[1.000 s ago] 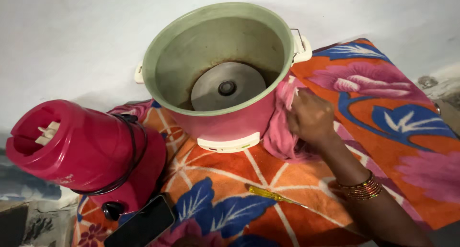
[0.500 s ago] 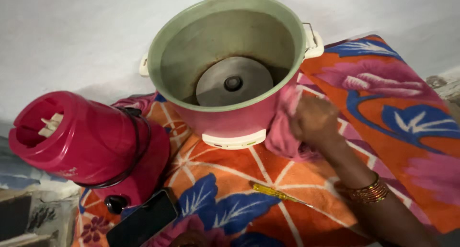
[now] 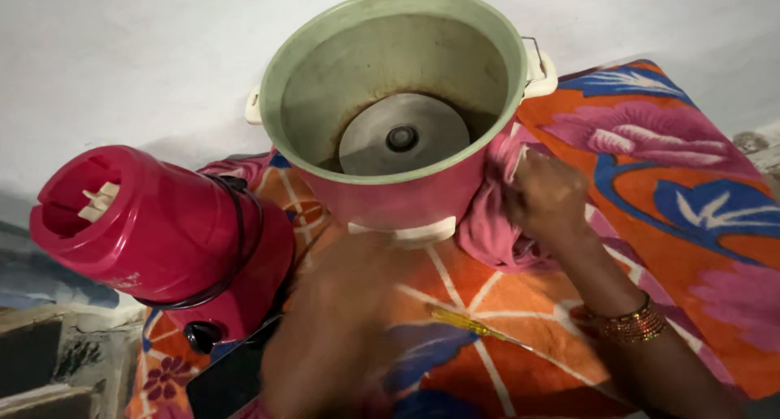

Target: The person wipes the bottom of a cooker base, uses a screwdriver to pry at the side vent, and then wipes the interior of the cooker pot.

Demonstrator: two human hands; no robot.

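Currently, item one: my right hand (image 3: 546, 198) is closed on a pink cloth (image 3: 496, 224), pressing it against the outer wall of the pink cooker body (image 3: 398, 200), which stands empty on the floral cloth (image 3: 650, 192) by the white wall, its pale green rim tilted toward me and its round heating plate (image 3: 404, 135) bare. Item two: my left hand (image 3: 341, 330) is a blur low in the view, below the cooker; I cannot tell whether its fingers are spread or curled, and I see nothing in it. Item three: a red mixer base (image 3: 154, 232) leans just beside the cooker on the left, its black cord wound round it. Item four: a yellow-handled screwdriver (image 3: 467, 326) lies on the cloth near the blurred hand; a dark phone (image 3: 231, 378) lies below the mixer. Risks, as I judge them: a hard push with the cloth could slide or tip the cooker against the mixer; the moving hand could knock the screwdriver or the phone off the cloth; cloth bunching under the base could unsettle it.
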